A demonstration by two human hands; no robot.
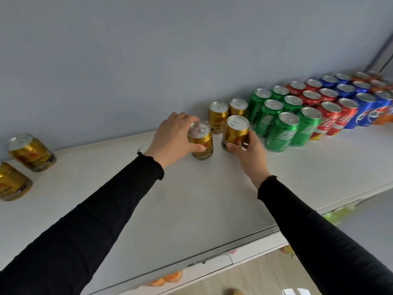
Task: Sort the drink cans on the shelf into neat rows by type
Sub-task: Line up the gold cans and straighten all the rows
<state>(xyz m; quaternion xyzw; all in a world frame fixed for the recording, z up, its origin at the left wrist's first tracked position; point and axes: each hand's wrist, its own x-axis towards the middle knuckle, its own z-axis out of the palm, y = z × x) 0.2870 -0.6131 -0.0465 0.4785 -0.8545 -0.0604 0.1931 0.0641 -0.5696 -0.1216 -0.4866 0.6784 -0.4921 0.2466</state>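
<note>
On the white shelf, set against a pale blue-grey wall, the left hand wraps its grip around a short gold can, fingers curled over the far side and the thumb pressed on the near side low on the label. The can stands upright, with a silver pull-tab lid, ribbed shoulders and a dark band of print at its base. Just right of that gold can, the right hand closes its grip on a second gold can of the same kind, fingers round its lower body; this one tilts slightly. Behind these two, near the wall, stand two more gold cans side by side. Further right of the held gold can run the sorted rows: green cans with white lettering, then red cans, then blue cans, and orange cans at the frame's edge, each kind lined up front to back, touching its neighbours. Far left of the held gold can, well apart, two stray gold cans stand near the shelf's left end. Both arms wear black sleeves.
</note>
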